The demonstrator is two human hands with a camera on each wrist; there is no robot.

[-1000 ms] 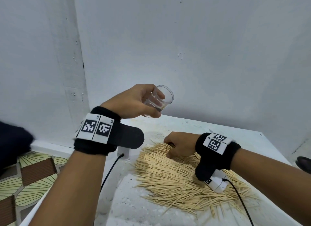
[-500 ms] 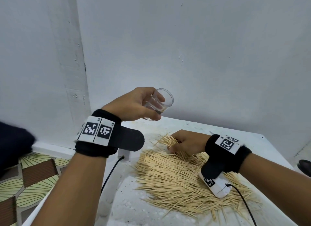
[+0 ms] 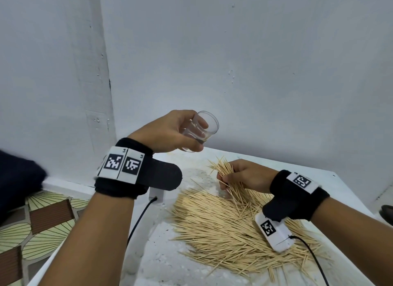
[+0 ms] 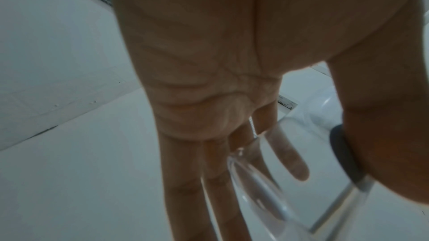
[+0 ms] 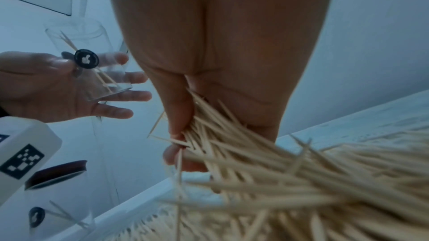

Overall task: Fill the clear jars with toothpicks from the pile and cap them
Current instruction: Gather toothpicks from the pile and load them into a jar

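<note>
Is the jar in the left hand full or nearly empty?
Nearly empty: the jar in the left hand holds only a few toothpicks, and it is uncapped.

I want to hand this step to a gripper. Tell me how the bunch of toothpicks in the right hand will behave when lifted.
The bunch of toothpicks splays into a fan beyond the right hand, so it probably won't move as one stiff bundle. Strands trail into the pile; some will likely slip out. Each stick looks thin and probably light, so squeezing harder may scatter them.

I wear black wristbands with white square-code tags; a white camera box with black cable hangs beneath each.
</note>
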